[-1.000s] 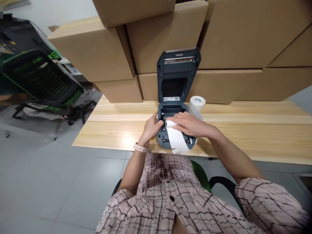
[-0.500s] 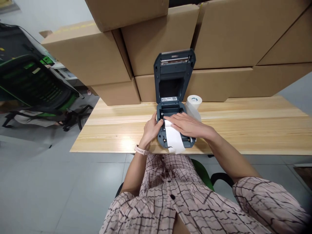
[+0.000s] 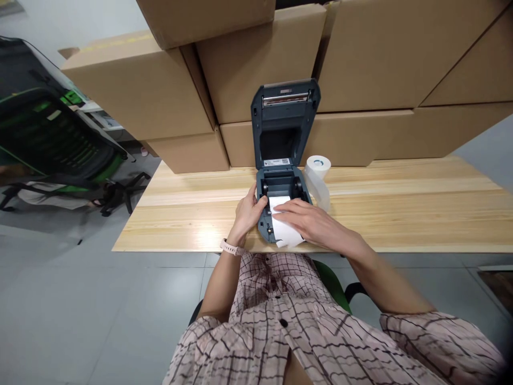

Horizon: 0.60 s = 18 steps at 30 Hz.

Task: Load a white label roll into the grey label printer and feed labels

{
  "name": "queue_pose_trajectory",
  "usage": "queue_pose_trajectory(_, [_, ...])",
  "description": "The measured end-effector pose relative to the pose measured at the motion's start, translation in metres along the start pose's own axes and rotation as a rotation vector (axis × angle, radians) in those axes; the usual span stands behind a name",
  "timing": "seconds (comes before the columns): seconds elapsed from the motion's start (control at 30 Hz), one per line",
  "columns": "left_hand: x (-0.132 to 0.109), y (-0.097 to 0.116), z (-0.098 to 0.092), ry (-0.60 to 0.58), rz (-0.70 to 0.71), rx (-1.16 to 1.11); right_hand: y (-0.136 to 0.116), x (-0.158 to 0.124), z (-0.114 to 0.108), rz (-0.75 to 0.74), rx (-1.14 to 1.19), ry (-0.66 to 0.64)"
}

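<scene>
A dark grey label printer (image 3: 285,123) stands on the table with its lid raised. My left hand (image 3: 247,215) grips the printer's left side, thumb on the rim and fingers along the outer wall. White label paper (image 3: 284,234) lies over the front of the open body, its torn end near the front edge. My right hand (image 3: 316,220) rests on this paper, fingers stretched out and pointing left; part of the paper and the printer's right front are hidden beneath it. Behind that hand, right of the printer, a white paper roll (image 3: 319,164) stands with a loose tail hanging down.
Large cardboard boxes (image 3: 368,59) are stacked along the back of the wooden table (image 3: 401,214), close behind the raised lid. A black and green office chair (image 3: 52,139) is on the floor at left. The table's front edge runs just before my lap.
My right hand has slid back toward me and slightly right along the paper, uncovering the printer's inner bay. The curled far end of the paper now lies flat. My left hand keeps its place.
</scene>
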<state>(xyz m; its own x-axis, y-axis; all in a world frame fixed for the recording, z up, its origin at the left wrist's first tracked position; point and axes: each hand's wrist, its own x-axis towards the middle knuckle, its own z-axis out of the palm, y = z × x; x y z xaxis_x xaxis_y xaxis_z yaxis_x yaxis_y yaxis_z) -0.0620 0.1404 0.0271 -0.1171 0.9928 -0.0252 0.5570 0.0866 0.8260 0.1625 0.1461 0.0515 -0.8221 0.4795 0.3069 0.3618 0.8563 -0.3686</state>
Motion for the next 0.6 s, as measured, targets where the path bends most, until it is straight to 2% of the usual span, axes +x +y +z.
queue_pose_trajectory(0.33, [-0.001, 0.001, 0.001, 0.026, -0.027, -0.025, -0.022, -0.026, 0.011, 0.044, 0.016, 0.081])
queue_pose_trajectory(0.6, [-0.002, 0.003, 0.001, 0.039, -0.026, -0.007, -0.023, -0.031, 0.014, 0.035, 0.054, 0.136])
